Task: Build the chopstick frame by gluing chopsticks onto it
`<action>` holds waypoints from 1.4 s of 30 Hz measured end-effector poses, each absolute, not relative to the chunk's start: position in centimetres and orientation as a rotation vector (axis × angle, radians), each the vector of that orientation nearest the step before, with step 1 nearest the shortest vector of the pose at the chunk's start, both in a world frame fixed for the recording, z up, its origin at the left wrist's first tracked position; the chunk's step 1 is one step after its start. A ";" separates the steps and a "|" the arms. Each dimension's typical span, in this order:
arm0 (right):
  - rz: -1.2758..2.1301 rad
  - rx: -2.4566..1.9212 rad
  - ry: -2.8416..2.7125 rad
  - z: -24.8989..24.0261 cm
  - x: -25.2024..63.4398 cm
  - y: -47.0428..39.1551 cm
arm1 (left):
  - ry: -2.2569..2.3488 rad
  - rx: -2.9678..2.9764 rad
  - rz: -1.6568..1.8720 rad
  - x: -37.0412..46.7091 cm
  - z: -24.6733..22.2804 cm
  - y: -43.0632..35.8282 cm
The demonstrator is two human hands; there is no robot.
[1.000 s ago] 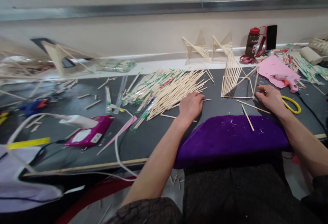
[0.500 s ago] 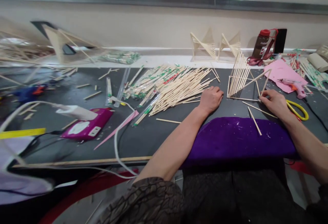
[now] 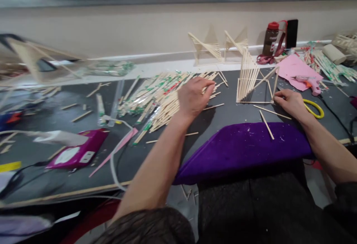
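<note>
My left hand (image 3: 195, 95) is raised over a pile of thin wooden sticks (image 3: 164, 114), hiding part of it. Its fingers are loosely bent, the thumb a little apart, and I see nothing held between them. At the right, my right hand (image 3: 291, 104) pinches the lower right corner of a stick frame (image 3: 254, 102). This frame stands on the dark table, with a slanted fan of sticks on its left side. Two loose sticks lie near it: one on the table (image 3: 272, 112), the other partly across a purple cloth (image 3: 245, 143).
Yellow-handled scissors (image 3: 318, 109) and a pink glue gun (image 3: 314, 84) lie right of my right hand. Two finished-looking stick models (image 3: 208, 48), a bottle (image 3: 270, 39) and a dark upright slab stand behind. A magenta power box (image 3: 80, 149) with white cable sits left.
My left hand has lifted and moved left, from beside the stick frame to above the stick pile. My right hand stays at the frame's corner. The view has turned slightly right.
</note>
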State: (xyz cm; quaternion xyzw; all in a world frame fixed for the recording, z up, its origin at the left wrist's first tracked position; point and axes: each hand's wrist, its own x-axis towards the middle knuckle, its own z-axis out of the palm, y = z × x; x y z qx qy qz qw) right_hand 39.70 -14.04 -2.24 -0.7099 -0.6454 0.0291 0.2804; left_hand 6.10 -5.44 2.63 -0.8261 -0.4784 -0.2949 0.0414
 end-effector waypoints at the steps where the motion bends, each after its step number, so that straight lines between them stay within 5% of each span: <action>1: 0.088 -1.919 -1.729 -1.9 39.7 -14.2 | -1.461 -2.569 -0.865 5.3 3.4 -6.3; 6: 0.189 -1.930 -1.748 -0.3 39.6 -15.6 | -1.528 -2.651 -0.546 -1.7 4.0 -10.9; 14: 0.339 -1.962 -2.073 0.0 38.6 -16.3 | -1.770 -2.489 -0.517 -9.7 -2.6 -16.4; 20: 0.211 -1.928 -2.189 -1.1 38.8 -15.7 | -1.786 -2.351 -0.559 -8.5 -3.1 -15.5; 42: 0.189 -1.832 -2.367 -0.9 36.6 -16.4 | -1.598 -2.491 0.190 4.3 0.1 -8.8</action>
